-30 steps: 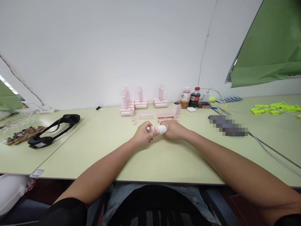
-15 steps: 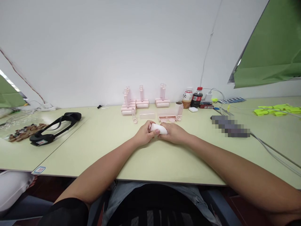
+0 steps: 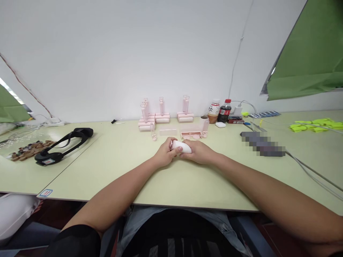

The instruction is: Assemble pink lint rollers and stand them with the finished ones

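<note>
White lint-roller roll (image 3: 182,146) sits gripped between my left hand (image 3: 164,153) and right hand (image 3: 200,152); uneven squeezing could dent or skew it.

Bright, even light falls over the tabletop (image 3: 193,187), with soft shadow under the right hand (image 3: 199,151). The white roll (image 3: 183,146) in the left hand (image 3: 164,153) looks washed out. Well right of both, pixelation masks a dark object (image 3: 264,144); wide-angle distortion stretches the forearms (image 3: 254,182).
</note>
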The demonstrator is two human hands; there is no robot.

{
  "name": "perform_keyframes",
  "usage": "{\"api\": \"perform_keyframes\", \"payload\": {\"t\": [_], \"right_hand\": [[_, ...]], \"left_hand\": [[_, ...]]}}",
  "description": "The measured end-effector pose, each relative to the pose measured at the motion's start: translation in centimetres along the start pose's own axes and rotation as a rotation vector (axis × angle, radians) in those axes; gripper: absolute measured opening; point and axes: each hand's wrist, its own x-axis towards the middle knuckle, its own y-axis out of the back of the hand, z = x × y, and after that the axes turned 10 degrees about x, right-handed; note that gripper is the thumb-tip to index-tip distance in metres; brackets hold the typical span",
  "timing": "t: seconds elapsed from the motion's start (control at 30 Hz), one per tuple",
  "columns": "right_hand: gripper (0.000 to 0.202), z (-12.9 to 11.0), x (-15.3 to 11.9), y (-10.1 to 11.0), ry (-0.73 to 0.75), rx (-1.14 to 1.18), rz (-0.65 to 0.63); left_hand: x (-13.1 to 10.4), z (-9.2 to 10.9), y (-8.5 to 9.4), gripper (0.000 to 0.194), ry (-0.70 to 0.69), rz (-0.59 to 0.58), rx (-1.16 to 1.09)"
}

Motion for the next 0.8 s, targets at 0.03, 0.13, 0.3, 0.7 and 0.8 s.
{"api": "perform_keyframes", "payload": {"t": [0.03,0.13,0.3,0.7,0.8], "right_hand": [[0.036,0.06,-0.01,-0.01,0.004,0.009,0.001],[0.037,0.23,-0.03,-0.03,0.009,0.037,-0.003],[0.039,0.41,-0.06,0.07,0.011,0.086,-0.019],[0.044,1.01,-0.02,0.17,0.009,0.196,-0.052],[0.043,1.03,-0.02,0.16,0.011,0.204,-0.051]], "left_hand": [[0.0,0.0,-0.01,0.056,0.0,-0.001,0.0],[-0.02,0.03,-0.04,0.057,0.002,-0.004,-0.001],[-0.03,0.12,-0.06,0.057,0.006,-0.001,-0.001],[-0.16,0.4,0.03,0.057,0.033,0.0,0.025],[-0.19,0.43,0.04,0.057,0.028,-0.001,0.021]]}}
